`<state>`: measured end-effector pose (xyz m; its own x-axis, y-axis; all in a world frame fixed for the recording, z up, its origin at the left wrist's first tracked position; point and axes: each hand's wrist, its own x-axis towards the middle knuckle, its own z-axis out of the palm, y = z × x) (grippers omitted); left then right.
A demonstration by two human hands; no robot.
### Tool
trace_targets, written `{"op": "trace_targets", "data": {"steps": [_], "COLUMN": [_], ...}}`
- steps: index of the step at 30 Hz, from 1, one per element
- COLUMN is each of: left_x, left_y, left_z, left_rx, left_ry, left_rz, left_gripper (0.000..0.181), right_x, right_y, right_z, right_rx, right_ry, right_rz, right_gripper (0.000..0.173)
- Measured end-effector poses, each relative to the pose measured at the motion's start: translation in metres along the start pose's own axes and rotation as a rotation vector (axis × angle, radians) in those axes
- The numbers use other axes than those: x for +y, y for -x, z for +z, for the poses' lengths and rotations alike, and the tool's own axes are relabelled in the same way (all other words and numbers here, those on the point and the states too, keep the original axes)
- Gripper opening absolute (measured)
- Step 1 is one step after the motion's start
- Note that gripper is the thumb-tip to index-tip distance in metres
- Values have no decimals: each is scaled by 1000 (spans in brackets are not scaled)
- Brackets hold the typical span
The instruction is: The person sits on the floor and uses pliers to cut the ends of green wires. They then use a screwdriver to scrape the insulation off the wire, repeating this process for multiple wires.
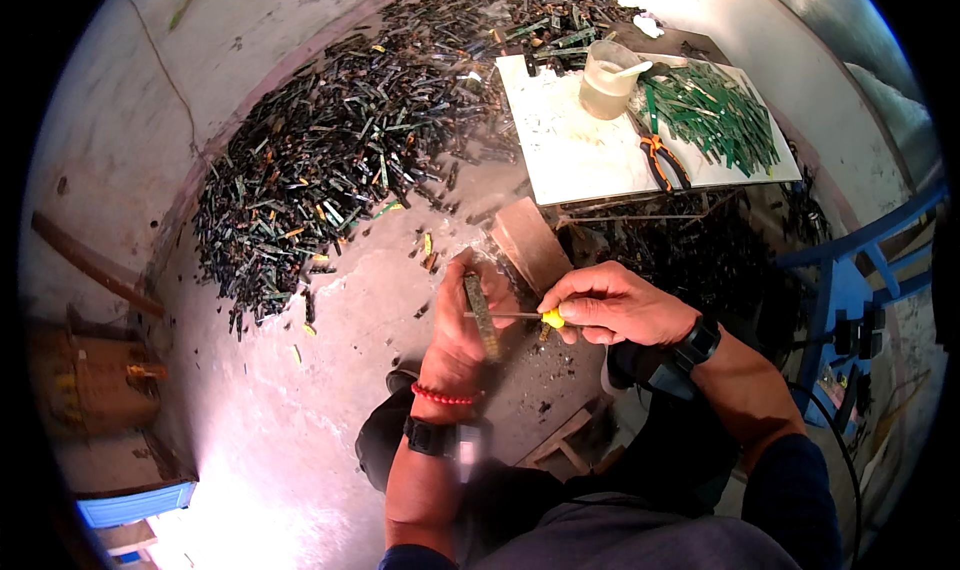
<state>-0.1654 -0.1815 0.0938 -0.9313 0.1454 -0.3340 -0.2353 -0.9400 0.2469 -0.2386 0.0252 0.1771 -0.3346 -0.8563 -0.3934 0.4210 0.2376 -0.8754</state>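
Note:
My left hand (454,328) grips a narrow, dark grey-green strip (480,311), held lengthwise and slightly tilted above the floor. A screwdriver with a yellow handle (553,318) is in my right hand (630,305), between thumb and fingers. Its thin metal shaft runs leftward to the strip and appears to cross it. Whether the tip touches the strip or passes behind it, I cannot tell. Just beyond my hands stands a brown block (531,246), partly behind my right fingers.
Dark strips form a large heap (322,157) on the floor. A white board (562,161) holds a translucent cup (606,90), orange-black pliers (661,161) and green strips (716,116). Dark pieces (675,255) lie below it. A blue chair (832,259) stands right, a cardboard box (116,386) left.

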Motion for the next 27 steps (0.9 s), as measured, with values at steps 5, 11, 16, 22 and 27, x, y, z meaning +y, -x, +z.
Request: {"op": "trace_targets", "data": {"steps": [5,11,16,22,27], "left_x": [-1,-4,-7,-2,-3], "left_y": [-5,-9,-1,-8,-6], "left_z": [12,10,17,1,14], "left_rx": [372,568,608,520,507], "left_ry": [-128,-246,-381,-269,-251], "left_rz": [230,423,478,437,391], "left_gripper": [40,35,34,36,39], "right_x": [11,25,28,34,32], "right_y": [-3,-11,-16,-20,-20], "right_z": [6,23,32,23,24], "right_rx": [123,267,317,317,346], "right_ry": [131,434,332,542,717], "right_rz": [-139,-290,-323,-489,-583], "right_gripper": [20,18,18,17,21]}}
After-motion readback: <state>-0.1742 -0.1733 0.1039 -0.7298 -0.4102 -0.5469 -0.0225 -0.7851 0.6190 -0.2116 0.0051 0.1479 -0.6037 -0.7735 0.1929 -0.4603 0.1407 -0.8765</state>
